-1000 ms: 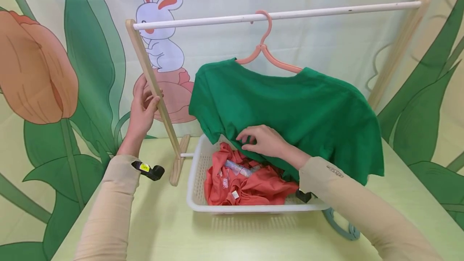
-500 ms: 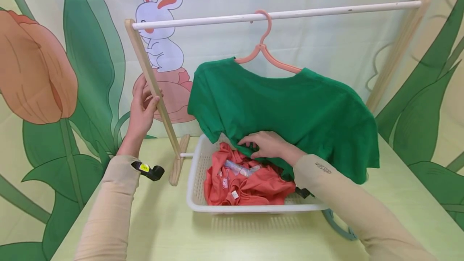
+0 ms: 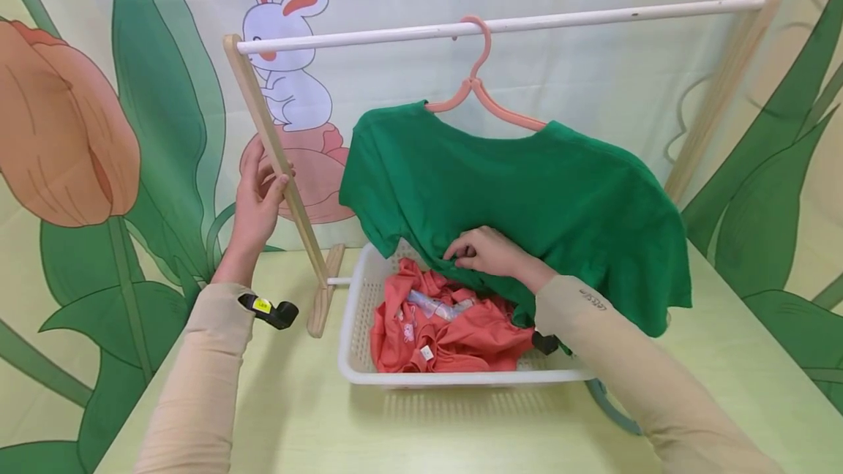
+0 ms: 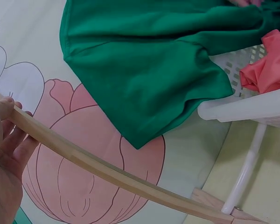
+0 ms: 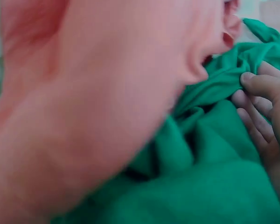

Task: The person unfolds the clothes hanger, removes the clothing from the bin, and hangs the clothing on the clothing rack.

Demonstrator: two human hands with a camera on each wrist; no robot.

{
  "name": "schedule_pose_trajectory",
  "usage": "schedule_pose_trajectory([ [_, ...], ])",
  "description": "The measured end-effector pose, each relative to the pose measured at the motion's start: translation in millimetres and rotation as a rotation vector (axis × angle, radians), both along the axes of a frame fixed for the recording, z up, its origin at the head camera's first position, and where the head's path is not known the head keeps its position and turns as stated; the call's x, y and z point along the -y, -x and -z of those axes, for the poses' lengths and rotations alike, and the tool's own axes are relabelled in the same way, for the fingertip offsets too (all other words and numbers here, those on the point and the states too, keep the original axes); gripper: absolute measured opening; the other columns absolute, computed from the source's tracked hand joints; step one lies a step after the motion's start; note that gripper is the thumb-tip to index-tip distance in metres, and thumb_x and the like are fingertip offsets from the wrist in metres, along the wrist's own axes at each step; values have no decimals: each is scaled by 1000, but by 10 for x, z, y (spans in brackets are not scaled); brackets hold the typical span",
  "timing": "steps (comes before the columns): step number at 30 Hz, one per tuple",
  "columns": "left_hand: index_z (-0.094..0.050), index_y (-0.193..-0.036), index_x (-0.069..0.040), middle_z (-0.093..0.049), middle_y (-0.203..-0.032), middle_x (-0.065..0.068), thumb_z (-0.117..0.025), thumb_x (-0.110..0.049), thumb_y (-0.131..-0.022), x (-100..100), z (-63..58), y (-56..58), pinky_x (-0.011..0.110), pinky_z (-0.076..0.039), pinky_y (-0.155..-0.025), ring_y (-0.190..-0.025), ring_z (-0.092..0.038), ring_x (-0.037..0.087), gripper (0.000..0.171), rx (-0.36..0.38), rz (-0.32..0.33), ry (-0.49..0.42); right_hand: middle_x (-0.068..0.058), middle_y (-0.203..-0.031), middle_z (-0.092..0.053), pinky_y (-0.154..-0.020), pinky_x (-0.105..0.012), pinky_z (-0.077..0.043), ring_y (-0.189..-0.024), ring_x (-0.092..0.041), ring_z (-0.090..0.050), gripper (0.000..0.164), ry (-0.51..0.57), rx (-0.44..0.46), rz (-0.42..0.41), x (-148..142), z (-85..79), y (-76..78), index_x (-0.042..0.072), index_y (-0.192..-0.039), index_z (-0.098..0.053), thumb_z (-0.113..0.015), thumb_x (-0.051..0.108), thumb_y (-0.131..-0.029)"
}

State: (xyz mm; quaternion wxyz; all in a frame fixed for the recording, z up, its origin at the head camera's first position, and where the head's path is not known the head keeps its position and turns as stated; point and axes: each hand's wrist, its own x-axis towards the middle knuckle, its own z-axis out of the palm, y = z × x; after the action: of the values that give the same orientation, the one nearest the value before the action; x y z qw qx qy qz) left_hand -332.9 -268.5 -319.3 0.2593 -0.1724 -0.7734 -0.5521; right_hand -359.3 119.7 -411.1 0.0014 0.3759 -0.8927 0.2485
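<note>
A green T-shirt (image 3: 500,174) hangs on a pink hanger (image 3: 476,86) hooked over the white rod of a clothes rack (image 3: 593,17). Its lower part droops into a white basket (image 3: 352,342). My left hand (image 3: 258,196) holds the rack's left wooden post, thumb in front and fingers behind. In the right wrist view, my right hand (image 5: 268,107) pinches a fold of the green cloth between thumb and fingers. The head view places that hand at the shirt's lower front, above the basket.
Red clothes (image 3: 454,335) with a small white tag lie crumpled in the basket. A blue-grey hanger (image 3: 612,408) pokes out at the basket's right front, partly behind my right sleeve. A printed curtain (image 3: 178,93) stands behind the rack.
My right hand dipped a little lower, then came up slightly with its fingers closing on the shirt's lower edge. My left hand stays on the post.
</note>
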Motion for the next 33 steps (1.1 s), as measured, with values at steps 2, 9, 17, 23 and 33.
schedule_pose_trajectory([
  [2, -23, -157, -36, -51, -124, -12, -48, -9, -103, 3, 3, -1, 27, -52, -98, -114, -59, 4, 65, -6, 2, 2, -3, -95, -70, -69, -27, -54, -76, -11, -66, 18, 77, 37, 34, -43, -31, 12, 15, -108, -76, -66, 11, -94],
  [9, -23, -157, -35, -51, -123, -12, -48, -10, -103, 4, 7, -6, 23, -51, -96, -113, -59, 3, 64, -19, 9, 3, -19, -110, -61, -71, -31, -60, -77, -25, -70, 24, 394, 188, 172, -183, -230, 28, -1, -119, -68, -56, 7, -100],
  [17, -25, -157, -32, -50, -127, -7, -48, -6, -102, 19, 22, 31, 20, -51, -93, -111, -60, 4, 65, -25, 34, -31, -20, -129, -61, -97, -37, -55, -109, -35, -67, 34, 546, 161, 376, -303, -419, 106, 3, -132, -59, -50, 20, -104],
  [23, -24, -157, -34, -50, -129, -5, -47, -9, -103, -1, 14, 11, 21, -50, -94, -113, -59, 5, 64, -20, 36, -28, -19, -132, -60, -104, -43, -49, -122, -36, -60, 33, 523, 24, 439, -414, -475, 180, 4, -132, -61, -51, 19, -104],
  [33, -24, -156, -36, -51, -129, -1, -47, -7, -103, 30, 20, 29, 25, -50, -95, -111, -59, 3, 65, 2, 19, -29, -19, -134, -59, -105, -46, -48, -125, -35, -56, 44, 351, 133, 271, -414, -347, 229, 9, -140, -56, -63, 8, -96],
])
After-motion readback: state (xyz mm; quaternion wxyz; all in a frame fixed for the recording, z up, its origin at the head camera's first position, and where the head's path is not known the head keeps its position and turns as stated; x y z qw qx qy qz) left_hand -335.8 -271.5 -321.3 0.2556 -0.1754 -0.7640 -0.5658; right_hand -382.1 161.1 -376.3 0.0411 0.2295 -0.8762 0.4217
